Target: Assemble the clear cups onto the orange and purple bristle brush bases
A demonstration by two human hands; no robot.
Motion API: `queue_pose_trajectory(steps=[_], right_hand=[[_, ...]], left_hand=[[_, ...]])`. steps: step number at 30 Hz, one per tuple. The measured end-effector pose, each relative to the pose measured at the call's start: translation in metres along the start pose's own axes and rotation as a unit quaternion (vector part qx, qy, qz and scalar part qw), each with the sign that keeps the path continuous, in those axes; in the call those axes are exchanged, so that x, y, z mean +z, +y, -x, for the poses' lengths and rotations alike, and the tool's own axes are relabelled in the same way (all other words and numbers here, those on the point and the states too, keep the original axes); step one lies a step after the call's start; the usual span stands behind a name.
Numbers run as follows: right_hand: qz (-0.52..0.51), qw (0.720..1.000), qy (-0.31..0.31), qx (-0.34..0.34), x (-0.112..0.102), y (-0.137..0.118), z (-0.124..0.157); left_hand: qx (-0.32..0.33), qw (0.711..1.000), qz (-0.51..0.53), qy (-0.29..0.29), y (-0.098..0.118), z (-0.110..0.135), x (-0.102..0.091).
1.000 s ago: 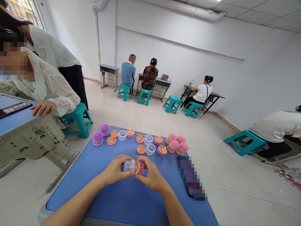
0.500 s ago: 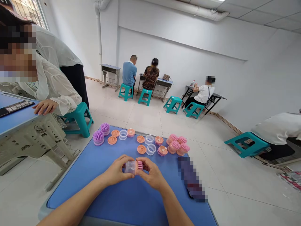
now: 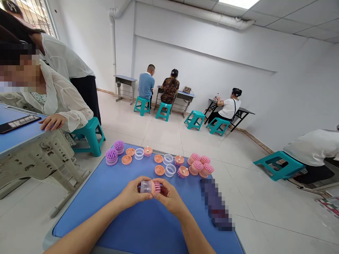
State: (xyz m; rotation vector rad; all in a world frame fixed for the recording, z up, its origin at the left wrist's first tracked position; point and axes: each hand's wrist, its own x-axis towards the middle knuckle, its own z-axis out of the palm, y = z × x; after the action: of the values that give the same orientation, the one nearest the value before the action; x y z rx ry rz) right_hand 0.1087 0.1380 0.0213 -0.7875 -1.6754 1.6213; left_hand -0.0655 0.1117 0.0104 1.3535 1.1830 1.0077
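Both my hands hold one small round brush (image 3: 153, 187) on its side above the blue desk. My left hand (image 3: 134, 191) wraps its clear plastic ring, which faces left. My right hand (image 3: 168, 194) grips the orange end with pink bristles, on the right. Beyond my hands lie orange discs (image 3: 159, 170), clear rings (image 3: 170, 170) and orange bristle heads with white stems (image 3: 183, 171). Two purple brushes (image 3: 111, 156) stand at the far left corner, and several pink brushes (image 3: 197, 167) cluster at the far right.
A blurred dark phone-like object (image 3: 217, 204) lies along the right side of the blue desk (image 3: 148, 225). At left, a person's hand (image 3: 53, 122) rests on a neighbouring desk beside a phone (image 3: 19, 123). Teal stools (image 3: 194, 120) and seated people are farther off.
The view has tilted slightly upward. Both hands keep their grip on the brush, which has turned a little, showing more of its orange part and bristles.
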Motion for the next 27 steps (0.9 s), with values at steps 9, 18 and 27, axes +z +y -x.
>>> queue_pose_trajectory(steps=[9,18,27], right_hand=[[-0.01,1.0,0.008,0.011,-0.0022,0.0043,-0.0029],[-0.022,0.992,0.022,0.124,0.0006,0.0029,-0.0049],[-0.037,0.997,0.005,0.075,-0.0027,0.0026,-0.0033]], left_hand=[[0.007,1.0,0.016,0.017,0.0003,0.0015,0.0017],[0.161,0.964,-0.213,0.016,0.0022,0.0067,-0.0015],[0.124,0.973,-0.19,0.029,0.0018,0.005,-0.0038]])
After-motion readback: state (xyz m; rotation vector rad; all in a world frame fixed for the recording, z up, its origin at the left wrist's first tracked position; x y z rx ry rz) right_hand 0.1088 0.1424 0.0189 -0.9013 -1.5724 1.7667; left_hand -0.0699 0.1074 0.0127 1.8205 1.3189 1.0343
